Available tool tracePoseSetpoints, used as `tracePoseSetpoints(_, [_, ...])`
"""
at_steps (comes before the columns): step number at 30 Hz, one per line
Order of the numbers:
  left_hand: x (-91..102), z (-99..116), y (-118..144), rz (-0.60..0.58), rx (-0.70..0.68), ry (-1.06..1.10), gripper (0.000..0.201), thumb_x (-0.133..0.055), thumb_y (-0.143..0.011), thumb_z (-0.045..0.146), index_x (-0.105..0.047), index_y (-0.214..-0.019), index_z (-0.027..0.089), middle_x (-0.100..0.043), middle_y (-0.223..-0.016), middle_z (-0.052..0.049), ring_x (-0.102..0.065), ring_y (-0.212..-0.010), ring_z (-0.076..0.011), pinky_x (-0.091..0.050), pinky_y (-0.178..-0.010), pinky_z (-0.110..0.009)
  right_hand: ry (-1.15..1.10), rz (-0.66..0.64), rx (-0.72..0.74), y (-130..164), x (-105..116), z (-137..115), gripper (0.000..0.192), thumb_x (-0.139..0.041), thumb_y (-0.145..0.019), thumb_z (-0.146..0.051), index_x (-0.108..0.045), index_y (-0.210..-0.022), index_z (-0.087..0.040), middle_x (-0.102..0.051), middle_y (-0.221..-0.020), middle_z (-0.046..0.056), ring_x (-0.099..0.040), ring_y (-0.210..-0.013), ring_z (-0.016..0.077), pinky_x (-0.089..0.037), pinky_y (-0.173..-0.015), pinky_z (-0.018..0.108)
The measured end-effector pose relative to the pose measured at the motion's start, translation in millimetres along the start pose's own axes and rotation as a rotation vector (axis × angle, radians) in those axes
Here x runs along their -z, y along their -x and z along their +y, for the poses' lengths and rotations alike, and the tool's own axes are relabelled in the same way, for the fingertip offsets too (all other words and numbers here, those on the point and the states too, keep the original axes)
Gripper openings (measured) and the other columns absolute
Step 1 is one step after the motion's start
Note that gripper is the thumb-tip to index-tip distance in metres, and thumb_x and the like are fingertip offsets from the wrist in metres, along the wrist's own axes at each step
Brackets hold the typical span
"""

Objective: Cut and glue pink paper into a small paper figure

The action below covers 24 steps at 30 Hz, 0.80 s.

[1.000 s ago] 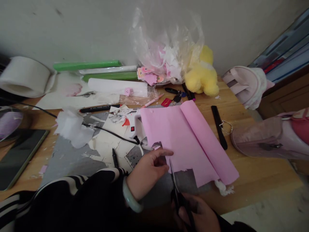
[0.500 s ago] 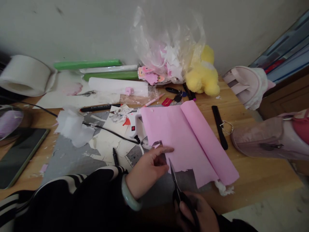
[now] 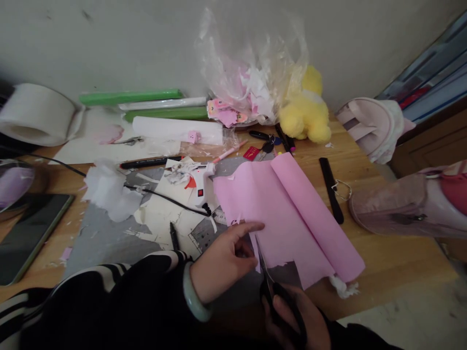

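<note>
A sheet of pink crepe paper point(image 3: 288, 238) lies partly unrolled, its thick roll point(image 3: 317, 214) along the right side. My left hand point(image 3: 228, 260) holds the paper's near left edge, index finger stretched over the sheet and thumb below. In my right hand point(image 3: 301, 316) is a pair of black-handled scissors point(image 3: 268, 277), fingers through the loops. The blades point away from me at the paper's edge, just right of my left fingertips. A narrow strip of pink hangs beside the blades. Part of the paper under my left hand is hidden.
Left of the paper lie a white glue gun point(image 3: 202, 187) with a black cord, a black pen point(image 3: 174, 236) and a phone point(image 3: 34, 238). A black comb point(image 3: 331, 189) is at right. Behind stand a plastic bag point(image 3: 251, 73) of scraps and a yellow plush toy point(image 3: 308, 109).
The pink paper has shifted slightly right and toward me and buckled at its left side. The scissor blades have closed somewhat, and a narrow strip now shows beside them.
</note>
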State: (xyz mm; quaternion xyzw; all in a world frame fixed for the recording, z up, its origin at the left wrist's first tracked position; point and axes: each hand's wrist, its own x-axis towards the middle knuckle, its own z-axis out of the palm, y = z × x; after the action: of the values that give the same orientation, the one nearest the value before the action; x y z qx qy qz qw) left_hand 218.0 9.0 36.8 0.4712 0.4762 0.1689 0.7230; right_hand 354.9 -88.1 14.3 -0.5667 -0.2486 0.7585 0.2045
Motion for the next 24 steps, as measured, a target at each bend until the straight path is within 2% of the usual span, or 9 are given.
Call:
tracePoseSetpoints(4, [1.8,1,0,0.005,0.003,-0.002,0.059,-0.056,-0.058,0.003,-0.051,-0.117,0.013,-0.049,-0.071,0.003,-0.045,-0.060,-0.0099,-0.037,-0.056,-0.024,-0.016,-0.011,-0.005,0,1,1,0.067,-0.047,-0.047,-0.085,-0.040,-0.060,-0.019,-0.034,-0.033,-0.011,-0.022,-0.022,0.0000,-0.013,-0.023,0.014])
tracePoseSetpoints(9, [4.6,2,0,-0.020,0.026,-0.013,0.065,-0.057,-0.060,0.000,-0.046,-0.123,0.012,-0.048,-0.061,0.006,-0.043,-0.056,-0.0089,-0.033,-0.053,-0.023,-0.063,-0.056,0.062,2,4,5,0.061,-0.052,-0.056,-0.078,-0.040,-0.059,-0.019,-0.032,-0.033,-0.011,-0.018,-0.024,-0.0009,-0.009,-0.024,0.016])
tracePoseSetpoints(15, [6.7,2,2,-0.075,0.033,-0.033,0.069,-0.057,-0.061,0.001,-0.041,-0.127,0.012,-0.048,-0.060,0.007,-0.041,-0.054,-0.0083,-0.031,-0.051,-0.021,-0.123,-0.085,0.074,-3,10,11,0.060,-0.048,-0.061,-0.077,-0.044,-0.063,-0.017,-0.039,-0.037,-0.008,-0.029,-0.026,0.0016,-0.017,-0.024,0.014])
tracePoseSetpoints(24, [10.2,3,3,-0.102,0.000,-0.134,0.069,-0.056,-0.061,0.001,-0.041,-0.128,0.013,-0.048,-0.061,0.006,-0.044,-0.055,-0.0102,-0.033,-0.052,-0.023,-0.043,-0.048,0.034,-1,9,-3,0.066,-0.048,-0.050,-0.084,-0.040,-0.057,-0.019,-0.038,-0.035,-0.008,-0.023,-0.023,-0.0007,-0.013,-0.023,0.013])
